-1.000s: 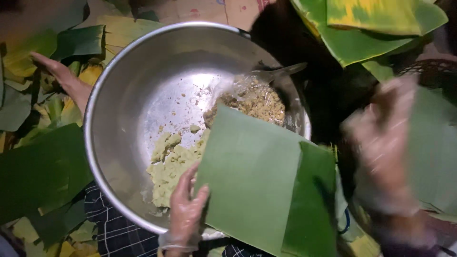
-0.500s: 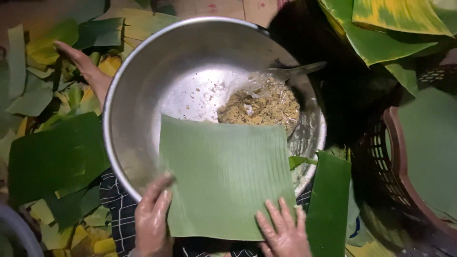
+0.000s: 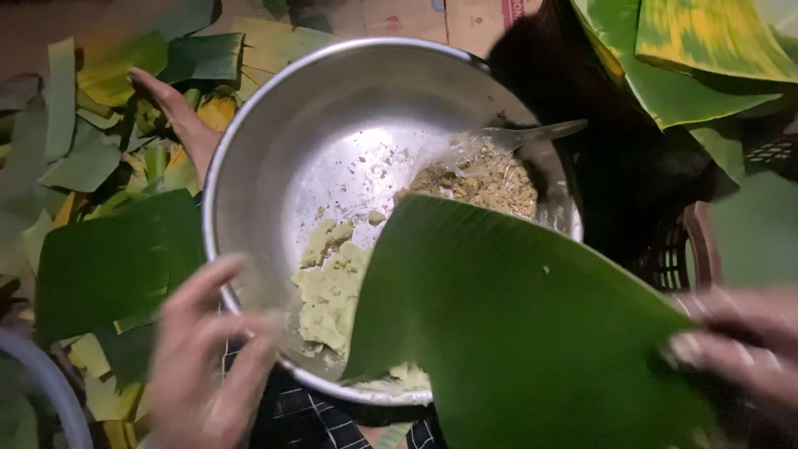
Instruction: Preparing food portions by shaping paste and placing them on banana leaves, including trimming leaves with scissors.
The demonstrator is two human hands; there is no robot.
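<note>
Over the steel bowl [image 3: 274, 150], the right hand [image 3: 740, 349] had swung the pinched banana leaf [image 3: 515, 333] rightward, uncovering yellow paste [image 3: 328, 287], while the left hand [image 3: 199, 366] let go, fingers spread and empty.

Dim, with one bright patch of light from above. Floor [image 3: 108, 21] reddish brown, bare only along the far edge, well beyond the hands. Heap of cut leaf scraps [image 3: 91, 150], green and yellow, spread left of the hands. Flattened cardboard [image 3: 465, 17] at the far edge. Dark brown plastic basket [image 3: 677, 258] on the right, larger leaves [image 3: 690, 58] beyond it.
</note>
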